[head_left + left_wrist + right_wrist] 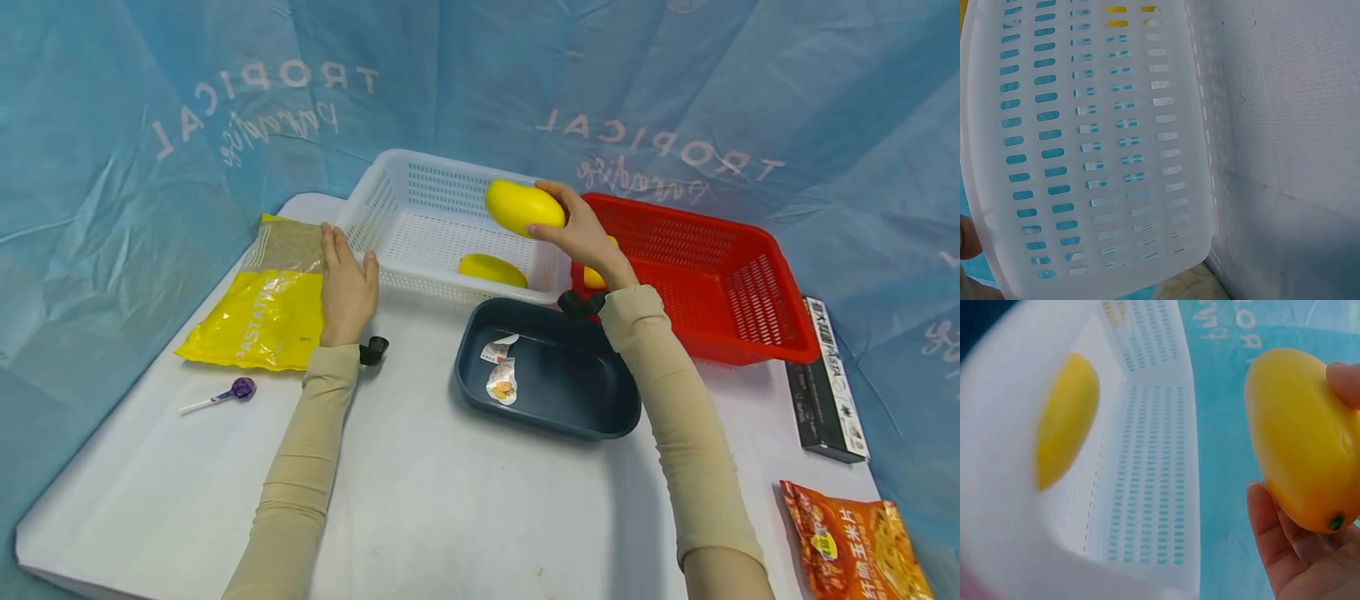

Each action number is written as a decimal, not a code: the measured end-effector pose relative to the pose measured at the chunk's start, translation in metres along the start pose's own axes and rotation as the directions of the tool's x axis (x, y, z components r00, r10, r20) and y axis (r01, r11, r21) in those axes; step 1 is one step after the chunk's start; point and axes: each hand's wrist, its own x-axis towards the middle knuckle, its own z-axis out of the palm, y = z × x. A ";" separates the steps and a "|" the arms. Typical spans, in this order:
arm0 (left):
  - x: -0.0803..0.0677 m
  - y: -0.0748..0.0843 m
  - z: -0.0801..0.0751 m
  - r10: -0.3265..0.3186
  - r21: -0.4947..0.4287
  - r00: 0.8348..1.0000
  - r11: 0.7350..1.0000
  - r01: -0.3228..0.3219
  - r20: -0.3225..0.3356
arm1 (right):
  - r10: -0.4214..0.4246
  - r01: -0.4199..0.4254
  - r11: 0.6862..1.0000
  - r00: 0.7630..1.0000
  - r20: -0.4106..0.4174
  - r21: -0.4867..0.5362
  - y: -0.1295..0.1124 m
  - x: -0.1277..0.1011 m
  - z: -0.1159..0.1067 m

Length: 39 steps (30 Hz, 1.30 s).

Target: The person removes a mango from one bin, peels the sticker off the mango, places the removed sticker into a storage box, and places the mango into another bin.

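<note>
Your right hand grips a smooth, likely slippery mango above the white basket, at 12 o'clock from the tray; wrap its middle. Left hand rests flat, fingers relaxed, on the basket's near-left corner.

My white table carries a white basket, red basket, dark blue tray; a yellow pasta bag, purple lollipop, black box, orange snack packet.
</note>
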 end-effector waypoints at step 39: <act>-0.001 -0.002 0.001 0.039 0.008 0.998 0.999 -0.039 -0.058 | 0.126 -0.115 0.983 0.989 0.073 -0.142 0.030 0.055 0.028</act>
